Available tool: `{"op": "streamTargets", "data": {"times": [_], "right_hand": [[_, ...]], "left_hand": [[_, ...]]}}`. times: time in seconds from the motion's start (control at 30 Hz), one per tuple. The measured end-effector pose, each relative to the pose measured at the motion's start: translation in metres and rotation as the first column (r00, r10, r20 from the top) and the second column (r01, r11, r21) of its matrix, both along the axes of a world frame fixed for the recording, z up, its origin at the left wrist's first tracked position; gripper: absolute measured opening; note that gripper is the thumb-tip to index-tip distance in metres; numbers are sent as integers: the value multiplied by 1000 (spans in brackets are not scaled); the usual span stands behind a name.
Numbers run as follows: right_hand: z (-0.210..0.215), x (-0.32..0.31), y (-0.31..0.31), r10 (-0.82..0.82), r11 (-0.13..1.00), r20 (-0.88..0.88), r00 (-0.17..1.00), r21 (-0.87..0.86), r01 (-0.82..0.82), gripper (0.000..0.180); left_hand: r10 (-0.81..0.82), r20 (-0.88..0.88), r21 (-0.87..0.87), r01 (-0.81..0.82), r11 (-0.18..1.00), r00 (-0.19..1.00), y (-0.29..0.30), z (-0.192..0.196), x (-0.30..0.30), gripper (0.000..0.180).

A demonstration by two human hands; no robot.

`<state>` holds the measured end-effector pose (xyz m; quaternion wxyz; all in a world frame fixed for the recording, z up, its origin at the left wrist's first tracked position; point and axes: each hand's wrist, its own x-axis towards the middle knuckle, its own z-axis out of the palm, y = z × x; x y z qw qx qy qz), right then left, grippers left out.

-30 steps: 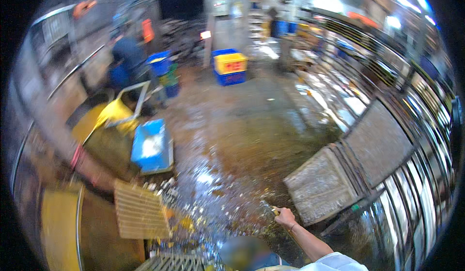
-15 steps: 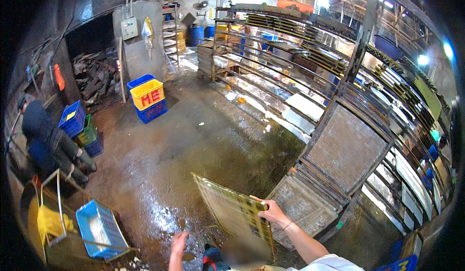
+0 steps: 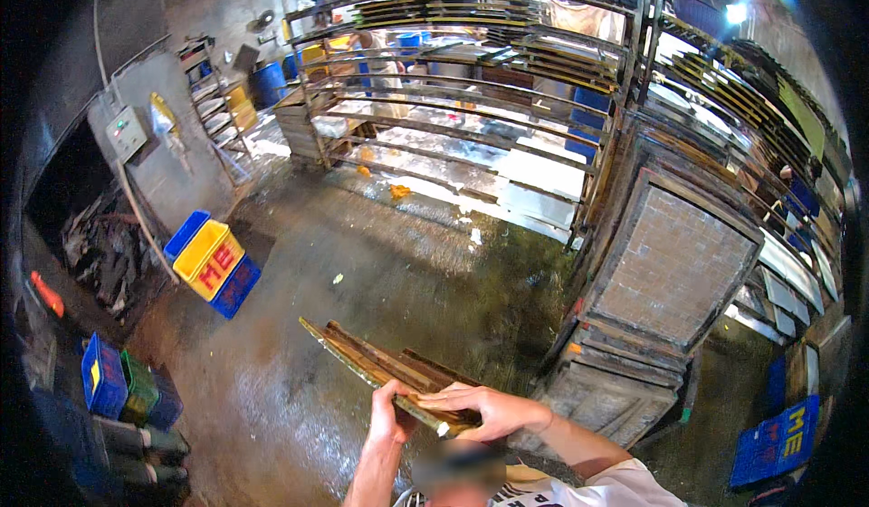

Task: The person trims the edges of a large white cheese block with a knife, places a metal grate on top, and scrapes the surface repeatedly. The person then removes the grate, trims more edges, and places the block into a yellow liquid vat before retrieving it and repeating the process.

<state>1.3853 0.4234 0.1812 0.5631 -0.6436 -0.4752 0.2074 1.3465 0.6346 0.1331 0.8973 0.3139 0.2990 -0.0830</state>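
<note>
A framed panel (image 3: 369,362) with wooden bars along its back is held low in front of me, tilted and seen nearly edge-on. My left hand (image 3: 391,415) grips its near edge, thumb on top. Beside it, my right hand (image 3: 489,411) is closed round the right end of the same edge, fingers laid over the top. Most of the panel's broad face is turned away from view. To the right, several similar framed panels (image 3: 674,263) lean in a stack, apart from the one I hold.
A long rack (image 3: 471,131) with panels on its shelves runs across the back. A yellow crate (image 3: 210,261) sits in blue ones on the wet floor (image 3: 272,362). At lower left are more crates (image 3: 107,376) and a person's boots (image 3: 163,444). A blue crate (image 3: 777,442) lies at right.
My left hand has come up from beside the panel and taken hold of its near edge. The panel has turned from showing its yellowish face to nearly edge-on. The view has swung and tilted.
</note>
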Motion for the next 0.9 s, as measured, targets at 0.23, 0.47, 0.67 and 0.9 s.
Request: {"op": "streamTargets", "data": {"times": [0.23, 0.47, 0.67, 0.9], "right_hand": [[-224, 296, -115, -591, 292, 292, 752, -792, 536, 67], [-242, 387, -79, -460, 886, -825, 327, -403, 228, 44], [-176, 549, -21, -506, 714, -851, 145, -318, 623, 36], [-15, 726, -1, -809, 264, -570, 143, -135, 955, 36]], "left_hand": [[-89, 105, 130, 75, 989, 991, 67, 50, 181, 51], [-79, 144, 340, 26, 940, 986, 163, 113, 368, 51], [-176, 281, 712, -82, 697, 943, 258, 129, 552, 29], [-393, 431, 480, 162, 862, 812, 287, 168, 830, 45]]}}
